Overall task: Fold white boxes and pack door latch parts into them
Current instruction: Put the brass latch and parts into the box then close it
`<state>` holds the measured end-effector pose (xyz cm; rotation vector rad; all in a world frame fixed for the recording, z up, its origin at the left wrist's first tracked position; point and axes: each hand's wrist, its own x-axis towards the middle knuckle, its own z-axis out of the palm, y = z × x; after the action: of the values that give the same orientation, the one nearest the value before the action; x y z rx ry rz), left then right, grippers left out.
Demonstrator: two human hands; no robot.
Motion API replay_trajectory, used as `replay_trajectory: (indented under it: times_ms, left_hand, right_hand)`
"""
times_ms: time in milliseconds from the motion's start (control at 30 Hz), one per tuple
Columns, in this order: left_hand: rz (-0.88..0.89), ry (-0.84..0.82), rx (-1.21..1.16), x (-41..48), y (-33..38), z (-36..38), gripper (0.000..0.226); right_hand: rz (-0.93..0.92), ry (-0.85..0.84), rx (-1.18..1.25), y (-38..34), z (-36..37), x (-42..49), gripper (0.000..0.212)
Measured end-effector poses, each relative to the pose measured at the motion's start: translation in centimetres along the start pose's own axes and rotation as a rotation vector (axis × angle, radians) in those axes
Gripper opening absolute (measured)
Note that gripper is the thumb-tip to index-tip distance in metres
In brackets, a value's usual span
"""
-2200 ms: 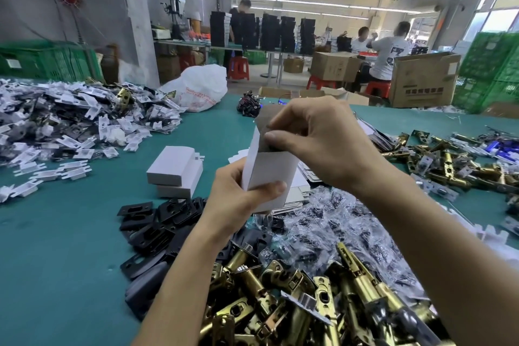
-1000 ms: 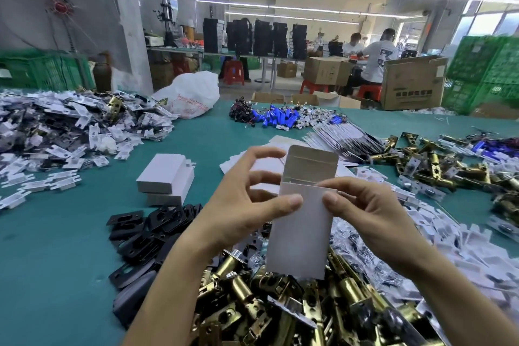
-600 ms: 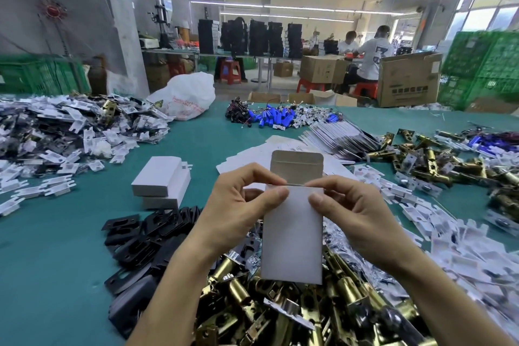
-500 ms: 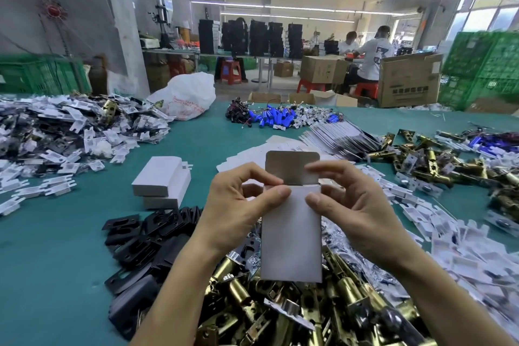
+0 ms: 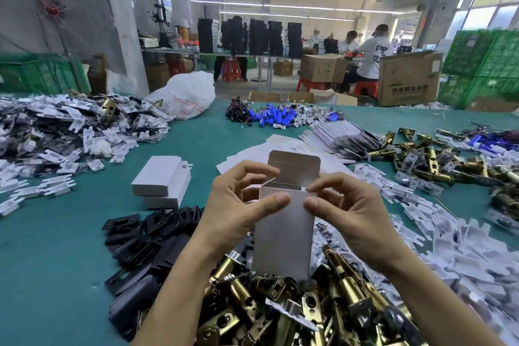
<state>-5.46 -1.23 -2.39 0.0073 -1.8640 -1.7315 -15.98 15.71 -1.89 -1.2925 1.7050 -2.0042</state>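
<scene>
I hold a white box (image 5: 283,236) upright above a heap of brass door latches (image 5: 283,303). Its top is open and the brown-lined lid flap (image 5: 293,167) stands up at the back. My left hand (image 5: 238,205) grips the box's left top edge, thumb on the front face. My right hand (image 5: 348,211) pinches the right top corner, thumb on the front and fingertips at the rim. Two folded white boxes (image 5: 163,181) lie stacked to the left on the green table (image 5: 42,261).
Black strike plates (image 5: 140,236) lie left of the latches. Flat box blanks (image 5: 247,154) sit behind my hands. White plastic parts (image 5: 449,247) pile up on the right, more brass latches (image 5: 449,160) far right, mixed parts (image 5: 56,126) far left. People work at tables behind.
The flat box has been opened into a square tube; its mouth now gapes. My right fingers moved from the lid flap down to the right top corner.
</scene>
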Motion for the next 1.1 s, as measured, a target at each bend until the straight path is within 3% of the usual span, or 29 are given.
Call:
replay_trajectory:
  times_ms: [167,367,467,600,767,967,1100]
  left_hand:
    - [-0.068,-0.079,0.008,0.0,-0.4,0.0,0.026]
    - [-0.032,-0.115,0.093,-0.1,-0.3,0.6,0.030]
    - [-0.012,-0.146,0.130,0.0,-0.4,1.0,0.032]
    - [0.051,-0.120,0.214,-0.1,-0.7,1.2,0.033]
    - [0.023,-0.014,0.125,-0.4,-0.9,1.4,0.058]
    - [0.052,-0.037,0.035,-0.2,-0.9,1.4,0.029]
    - [0.019,0.023,0.000,-0.2,-1.1,1.5,0.054]
  right_hand:
    - [0.037,-0.056,-0.098,-0.2,-0.2,0.3,0.007]
    - [0.015,-0.054,-0.204,-1.3,0.6,1.1,0.019]
    - [-0.029,0.021,-0.095,-1.5,1.0,1.6,0.042]
    - [0.034,0.059,-0.062,-1.9,1.5,2.1,0.024]
    - [0.102,0.083,-0.085,-1.8,1.0,1.8,0.020]
    - [0.113,0.069,-0.146,-2.0,0.9,1.8,0.014]
    - [0.118,0.060,-0.301,-2.1,0.9,1.9,0.013]
